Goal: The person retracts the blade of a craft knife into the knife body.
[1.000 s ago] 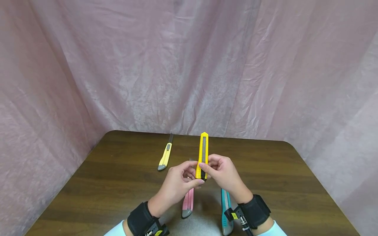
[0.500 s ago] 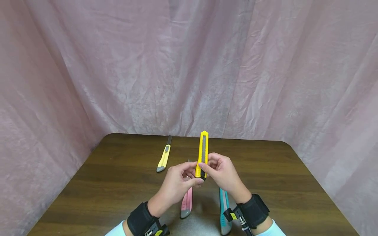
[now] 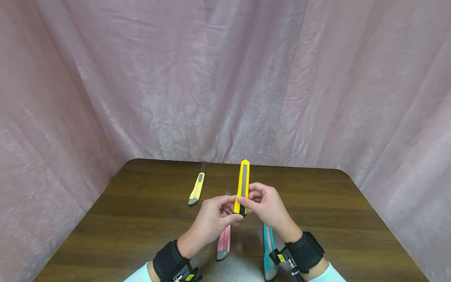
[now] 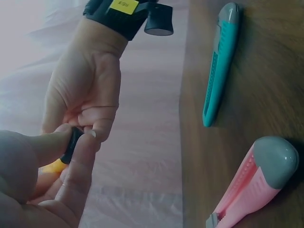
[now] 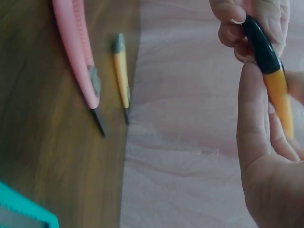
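Note:
Both hands hold a yellow box cutter [image 3: 244, 178] above the middle of the table, its long side facing the head camera and its pointed end up. My left hand [image 3: 211, 217] pinches the lower end between thumb and fingers; in the left wrist view this black end cap [image 4: 72, 145] shows between the fingertips. My right hand [image 3: 269, 205] grips the body from the right, thumb across its front. In the right wrist view the black-and-yellow cutter [image 5: 264, 47] runs between both hands' fingers. No blade shows out of its tip.
On the brown table [image 3: 334, 219] lie a pink cutter [image 3: 223, 243] partly behind the left hand, a teal cutter [image 3: 269, 250] below the right wrist, and a pale yellow cutter [image 3: 196, 188] farther back with its dark blade out. A pink curtain [image 3: 225, 78] hangs behind.
Hardly anything differs. Both hands keep their hold on the yellow box cutter, which sits a touch lower in the head view; that view itself shifts slightly.

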`<state>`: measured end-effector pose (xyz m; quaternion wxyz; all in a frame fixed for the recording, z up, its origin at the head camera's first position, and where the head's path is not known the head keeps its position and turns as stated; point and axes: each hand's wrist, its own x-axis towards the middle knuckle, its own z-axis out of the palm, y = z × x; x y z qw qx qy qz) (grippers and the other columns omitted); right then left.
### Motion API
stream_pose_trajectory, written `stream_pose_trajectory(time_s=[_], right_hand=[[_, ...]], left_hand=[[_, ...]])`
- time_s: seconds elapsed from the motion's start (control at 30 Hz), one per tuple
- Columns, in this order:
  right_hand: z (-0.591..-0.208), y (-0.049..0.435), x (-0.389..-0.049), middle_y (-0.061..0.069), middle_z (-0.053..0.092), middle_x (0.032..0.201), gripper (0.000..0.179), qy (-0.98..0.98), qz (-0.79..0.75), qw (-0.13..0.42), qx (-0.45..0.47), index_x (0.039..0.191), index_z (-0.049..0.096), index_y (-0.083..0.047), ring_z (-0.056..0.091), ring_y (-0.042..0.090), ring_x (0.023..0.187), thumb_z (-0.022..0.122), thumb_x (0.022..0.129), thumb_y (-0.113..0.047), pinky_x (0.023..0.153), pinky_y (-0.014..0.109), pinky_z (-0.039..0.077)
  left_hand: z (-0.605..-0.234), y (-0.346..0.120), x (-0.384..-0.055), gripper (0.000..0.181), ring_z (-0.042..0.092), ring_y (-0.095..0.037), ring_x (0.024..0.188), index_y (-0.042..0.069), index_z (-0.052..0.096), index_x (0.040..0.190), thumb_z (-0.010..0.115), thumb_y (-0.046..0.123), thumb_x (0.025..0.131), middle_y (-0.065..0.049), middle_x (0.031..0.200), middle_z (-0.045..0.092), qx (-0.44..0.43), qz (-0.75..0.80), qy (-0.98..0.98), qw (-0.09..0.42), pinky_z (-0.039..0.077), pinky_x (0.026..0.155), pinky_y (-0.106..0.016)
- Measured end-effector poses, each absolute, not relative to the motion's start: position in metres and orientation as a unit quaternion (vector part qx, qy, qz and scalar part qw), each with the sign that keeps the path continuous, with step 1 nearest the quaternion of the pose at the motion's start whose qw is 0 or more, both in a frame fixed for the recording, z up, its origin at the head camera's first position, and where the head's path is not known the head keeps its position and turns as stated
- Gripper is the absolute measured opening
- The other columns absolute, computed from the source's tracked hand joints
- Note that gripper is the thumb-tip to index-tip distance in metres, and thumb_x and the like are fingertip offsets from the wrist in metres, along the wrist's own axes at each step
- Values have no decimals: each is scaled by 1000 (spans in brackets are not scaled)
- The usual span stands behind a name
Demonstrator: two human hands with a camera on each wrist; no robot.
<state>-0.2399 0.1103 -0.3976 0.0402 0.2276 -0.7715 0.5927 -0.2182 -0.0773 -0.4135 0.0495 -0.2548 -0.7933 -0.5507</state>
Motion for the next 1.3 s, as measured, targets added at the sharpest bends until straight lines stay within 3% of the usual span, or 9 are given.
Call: stream_pose_trajectory(time_s=[0.17, 0.37, 0.57, 0.73, 1.03, 1.17, 1.3], right_hand=[[-404, 113, -245, 4, 64, 72, 50, -811, 551, 22, 193, 114, 50, -2, 62, 25, 60, 78, 79, -23, 54, 37, 58], [-402, 116, -245, 3, 63, 68, 43, -838, 514, -4, 184, 103, 52, -5, 62, 22, 56, 79, 78, -26, 50, 32, 58], [-401, 119, -247, 3, 63, 67, 32, -856, 494, -36, 144, 89, 58, -3, 63, 20, 54, 80, 76, -22, 50, 35, 58], [-405, 121, -250, 7, 62, 63, 27, -878, 458, -82, 110, 79, 62, -3, 62, 21, 48, 80, 76, -23, 50, 39, 57], [-413, 120, -246, 4, 56, 48, 34, -930, 338, -129, 65, 62, 62, -5, 57, 16, 40, 80, 76, -30, 48, 33, 57], [-420, 119, -242, -1, 51, 43, 38, -947, 281, -133, 76, 56, 61, -7, 52, 16, 37, 80, 75, -35, 37, 25, 49], [-426, 116, -238, -2, 52, 48, 37, -959, 238, -133, 74, 60, 61, -10, 53, 15, 43, 81, 71, -39, 37, 20, 39]], left_hand=[[-417, -73, -218, 51, 58, -6, 62, 10, 60, 116, 84, 17, 71, 2, 80, 58, -256, -493, -830, 48, 54, 54, -20], [-424, -66, -215, 53, 52, -1, 58, 5, 59, 112, 86, 18, 69, 4, 75, 53, -246, -423, -871, 46, 51, 50, -15], [-427, -60, -209, 40, 50, -1, 53, 5, 59, 96, 86, 19, 69, 7, 66, 52, -245, -382, -891, 18, 48, 47, -14], [-434, -55, -202, 40, 48, 0, 50, 3, 58, 93, 85, 23, 71, 9, 60, 49, -254, -326, -910, -15, 46, 45, -13], [-446, -45, -190, 41, 46, -2, 53, 5, 57, 87, 84, 31, 70, 8, 66, 47, -260, -250, -931, -47, 44, 48, -15], [-451, -42, -183, 40, 46, -2, 54, 7, 58, 84, 84, 32, 70, 8, 65, 48, -266, -216, -938, -58, 44, 48, -16], [-455, -39, -176, 37, 46, -2, 52, 8, 58, 80, 84, 33, 69, 8, 62, 48, -268, -187, -943, -70, 44, 46, -16]])
